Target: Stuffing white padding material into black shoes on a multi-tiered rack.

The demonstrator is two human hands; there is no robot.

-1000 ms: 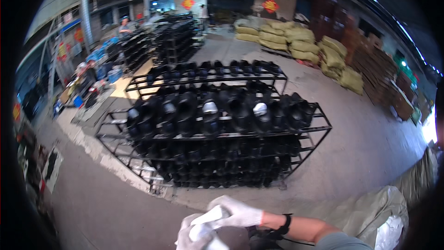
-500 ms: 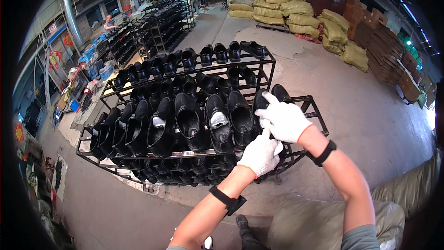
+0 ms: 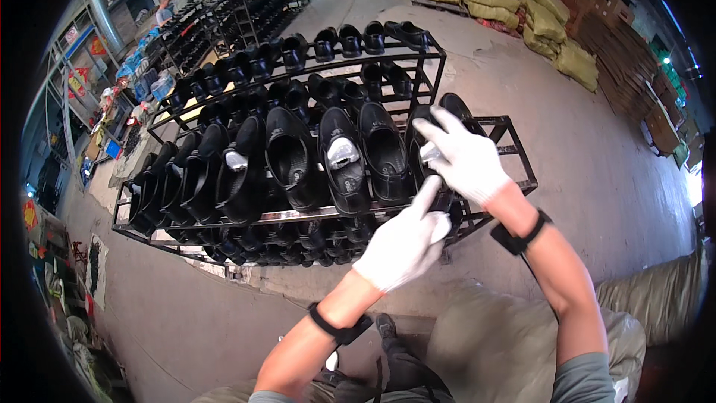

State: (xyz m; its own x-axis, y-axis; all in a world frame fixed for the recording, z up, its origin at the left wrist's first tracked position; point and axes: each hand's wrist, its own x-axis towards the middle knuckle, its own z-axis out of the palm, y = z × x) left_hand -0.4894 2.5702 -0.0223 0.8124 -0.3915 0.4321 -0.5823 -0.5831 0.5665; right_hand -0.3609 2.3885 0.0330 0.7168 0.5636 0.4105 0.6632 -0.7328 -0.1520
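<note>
White knitted gloves cover both of my hands. My right hand (image 3: 468, 163) lies over a black slip-on shoe (image 3: 419, 116) near the right end of the rack, its fingers stretched and spread. Silvery stuffing (image 3: 429, 153) shows at that shoe's opening, beside the fingers. Lower and to the left, my left hand (image 3: 401, 248) is by the same shoe's heel end, index finger extended and the others loosely bent. Whether it touches the shoe I cannot tell. Left of it stand a shoe with an uncovered insole (image 3: 385, 153) and a shoe (image 3: 333, 119) with silvery stuffing (image 3: 343, 152).
The black metal rack (image 3: 522, 151) carries several tiers of black shoes. Behind it stands another loaded rack (image 3: 440, 75). Yellow-green sacks (image 3: 492, 0) are piled at the back right, near stacked cardboard (image 3: 615, 52). A large covered bundle (image 3: 507, 343) sits close at lower right.
The rack appears higher in the picture. My left hand has drawn back down and left from the shoe's heel, its index finger now more extended. The right hand stays over the same shoe.
</note>
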